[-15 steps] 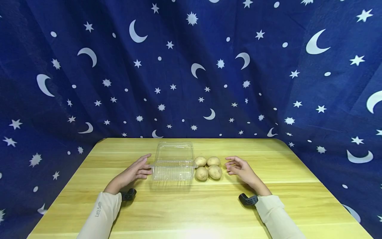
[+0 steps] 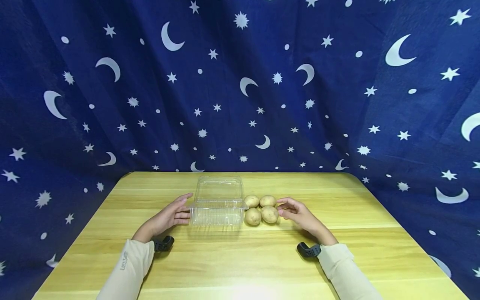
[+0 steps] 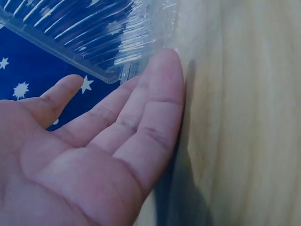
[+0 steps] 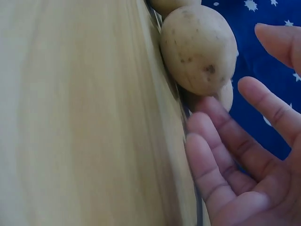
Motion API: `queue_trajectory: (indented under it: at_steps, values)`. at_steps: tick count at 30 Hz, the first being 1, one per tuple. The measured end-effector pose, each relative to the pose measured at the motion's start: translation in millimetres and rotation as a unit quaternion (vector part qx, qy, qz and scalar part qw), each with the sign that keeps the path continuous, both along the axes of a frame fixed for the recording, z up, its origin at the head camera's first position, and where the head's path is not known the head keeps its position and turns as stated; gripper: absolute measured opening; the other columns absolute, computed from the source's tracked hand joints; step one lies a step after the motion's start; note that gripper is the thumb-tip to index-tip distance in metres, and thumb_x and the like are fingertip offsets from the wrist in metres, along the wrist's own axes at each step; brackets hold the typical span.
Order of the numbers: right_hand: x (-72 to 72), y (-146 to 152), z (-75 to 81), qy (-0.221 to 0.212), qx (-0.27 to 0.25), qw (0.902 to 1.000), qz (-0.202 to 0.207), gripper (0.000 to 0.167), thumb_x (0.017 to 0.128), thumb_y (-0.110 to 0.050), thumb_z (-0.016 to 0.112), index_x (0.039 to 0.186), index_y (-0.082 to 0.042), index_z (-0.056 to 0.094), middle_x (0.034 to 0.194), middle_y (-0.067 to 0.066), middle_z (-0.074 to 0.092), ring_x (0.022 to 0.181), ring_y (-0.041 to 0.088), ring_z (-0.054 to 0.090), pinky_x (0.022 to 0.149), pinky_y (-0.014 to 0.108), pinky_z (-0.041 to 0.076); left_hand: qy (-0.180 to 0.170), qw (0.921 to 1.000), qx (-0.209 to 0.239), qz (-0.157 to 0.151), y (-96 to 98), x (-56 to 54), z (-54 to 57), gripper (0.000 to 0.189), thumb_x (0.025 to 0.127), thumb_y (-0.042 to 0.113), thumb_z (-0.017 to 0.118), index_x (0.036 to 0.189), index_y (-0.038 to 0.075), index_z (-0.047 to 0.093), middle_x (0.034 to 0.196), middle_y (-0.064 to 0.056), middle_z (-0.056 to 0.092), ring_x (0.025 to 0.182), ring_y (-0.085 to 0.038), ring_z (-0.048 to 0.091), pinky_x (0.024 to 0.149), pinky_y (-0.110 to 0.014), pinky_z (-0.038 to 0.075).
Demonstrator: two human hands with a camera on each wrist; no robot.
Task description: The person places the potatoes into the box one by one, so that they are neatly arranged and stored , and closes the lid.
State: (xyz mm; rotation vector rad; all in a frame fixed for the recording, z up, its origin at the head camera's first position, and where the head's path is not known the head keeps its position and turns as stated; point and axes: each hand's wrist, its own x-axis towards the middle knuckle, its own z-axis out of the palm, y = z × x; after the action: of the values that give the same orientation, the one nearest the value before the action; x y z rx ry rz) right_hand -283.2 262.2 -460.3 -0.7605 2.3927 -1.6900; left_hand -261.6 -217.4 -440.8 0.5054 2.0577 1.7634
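Observation:
A clear plastic clamshell container stands on the table with its lid raised behind it. At its left side my left hand has fingers extended, and in the left wrist view the fingertips are right at the ribbed wall. Several potatoes sit in a cluster against the container's right side. My right hand is beside the front right potato, thumb and fingers spread. In the right wrist view, a spotted potato lies just beyond the relaxed fingers.
The wooden table extends around the container and potatoes. A dark blue curtain with moons and stars hangs behind it. Both wrists wear a black camera band.
My right hand has moved left, up to the right-hand potatoes. The left hand has shifted very slightly toward the container. Container and potatoes stay in place.

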Motion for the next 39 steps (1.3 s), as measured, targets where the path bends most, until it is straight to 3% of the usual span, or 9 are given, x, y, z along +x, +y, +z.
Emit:
queue_trajectory:
  at_steps: [8,14,22,29,39]
  values:
    - [4.3,-8,6.4,-0.011,0.034,0.9989,0.029,0.052,0.102,-0.007,0.073,0.145,0.014,0.053,0.127,0.027,0.063,0.111,0.025,0.061,0.093,0.025,0.054,-0.006,1.0,0.0,0.003,5.9,1.5,0.3,0.071,0.118,0.036,0.027,0.171,-0.004,0.004,0.17,-0.041,0.012,0.151,-0.059,0.032,0.113,-0.047,0.051]
    - [3.8,-13,5.7,-0.003,0.049,0.9985,0.025,0.053,0.097,-0.003,0.077,0.143,0.014,0.055,0.123,0.024,0.065,0.107,0.025,0.061,0.089,0.026,0.054,-0.001,1.0,-0.004,0.0,6.6,1.4,-1.1,0.069,0.118,0.036,0.027,0.171,-0.003,0.006,0.175,-0.034,0.002,0.155,-0.059,0.021,0.11,-0.04,0.051]
    - [6.0,-18,8.9,-0.003,0.071,0.9974,0.004,0.056,0.096,-0.006,0.081,0.144,0.012,0.058,0.122,0.023,0.066,0.104,0.024,0.061,0.087,0.026,0.054,0.013,0.9998,0.005,-0.014,5.4,2.3,-0.7,0.068,0.118,0.033,0.027,0.169,-0.008,0.01,0.172,-0.04,0.012,0.155,-0.061,0.02,0.104,-0.033,0.052]
    - [7.0,-23,11.1,-0.01,0.071,0.9974,-0.009,0.054,0.095,-0.003,0.08,0.142,0.012,0.058,0.116,0.018,0.067,0.099,0.023,0.06,0.083,0.025,0.053,0.02,0.9994,0.011,-0.026,4.1,0.3,-2.3,0.068,0.117,0.031,0.029,0.167,-0.011,0.013,0.172,-0.039,0.009,0.155,-0.064,0.017,0.104,-0.028,0.051]
    - [8.6,-27,10.8,0.01,0.085,0.9954,-0.042,0.05,0.093,-0.004,0.083,0.137,0.009,0.064,0.111,0.017,0.07,0.096,0.022,0.062,0.081,0.025,0.054,0.04,0.9981,0.013,-0.045,0.2,-0.4,-3.9,0.068,0.116,0.025,0.036,0.166,-0.015,0.013,0.172,-0.04,0.013,0.156,-0.058,0.019,0.106,-0.025,0.05]
